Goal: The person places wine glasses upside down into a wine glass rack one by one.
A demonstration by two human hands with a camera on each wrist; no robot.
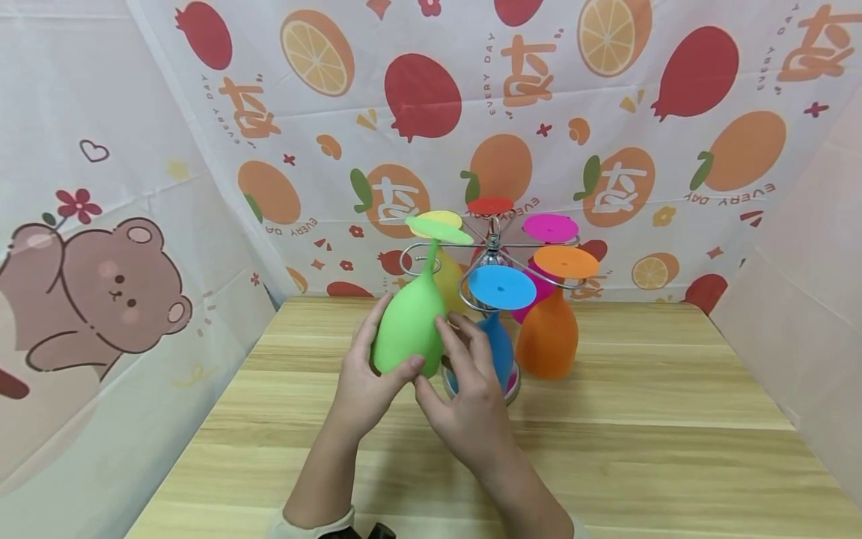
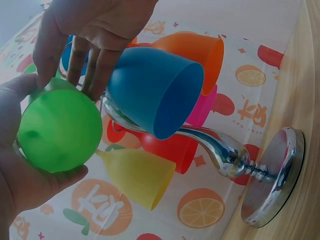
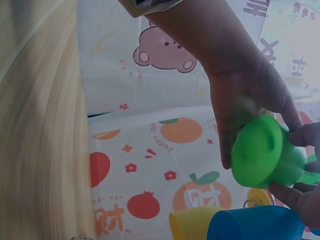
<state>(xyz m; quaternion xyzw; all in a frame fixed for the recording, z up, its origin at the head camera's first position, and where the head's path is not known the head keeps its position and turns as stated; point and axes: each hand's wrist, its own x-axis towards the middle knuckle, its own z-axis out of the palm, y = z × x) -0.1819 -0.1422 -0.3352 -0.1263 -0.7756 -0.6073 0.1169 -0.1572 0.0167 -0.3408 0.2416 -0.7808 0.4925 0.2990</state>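
A green plastic goblet [image 1: 409, 329] is upside down at the left side of a chrome goblet rack [image 1: 494, 247], its round foot at the level of the rack's wire loops. My left hand [image 1: 367, 382] grips the bowl from the left, with the thumb near the rim. From the right, my right hand [image 1: 471, 400] pinches the same bowl by its side and rim. In the left wrist view the goblet's mouth [image 2: 60, 132] faces the camera. Just beyond the right fingers hangs a blue goblet [image 2: 150, 90], partly hidden by that hand in the head view.
An orange goblet [image 1: 548, 340], a yellow goblet [image 2: 140, 175], a red goblet [image 2: 175, 150] and a magenta goblet [image 1: 535, 288] also hang upside down around the rack. Its round metal base [image 2: 275, 180] stands on the wooden table [image 1: 646, 449]. Behind is a fruit-print cloth [image 1: 431, 97].
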